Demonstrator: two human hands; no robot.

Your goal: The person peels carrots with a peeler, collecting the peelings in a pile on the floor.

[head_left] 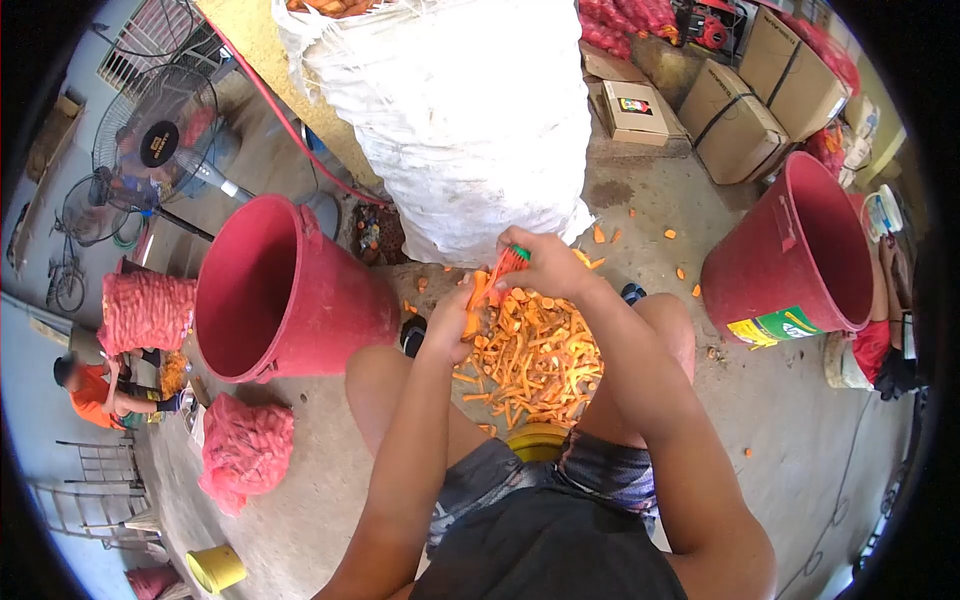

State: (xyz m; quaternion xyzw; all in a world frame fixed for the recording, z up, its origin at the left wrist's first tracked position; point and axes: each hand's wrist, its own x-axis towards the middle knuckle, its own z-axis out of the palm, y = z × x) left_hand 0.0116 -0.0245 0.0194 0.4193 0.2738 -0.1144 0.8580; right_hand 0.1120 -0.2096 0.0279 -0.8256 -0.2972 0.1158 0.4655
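Observation:
Over the floor between my knees, my left hand [457,322] is closed around an orange carrot [474,310]. My right hand [548,268] grips a small red tool with a green part [515,258], which looks like a peeler; its working end is against or very near the carrot, and fingers partly hide it. Below both hands lies a heap of orange carrot peelings and cut ends [535,365]. The rim of a yellow tub [537,440] shows at the near side of the heap, between my thighs.
A tall white sack [470,120] stands straight ahead. Red bins stand at left [350,300] and right [740,270]. A red mesh bag [248,450] lies at left, near a fan [155,140]. Cardboard boxes [725,125] sit at upper right. Another person [95,395] sits far left.

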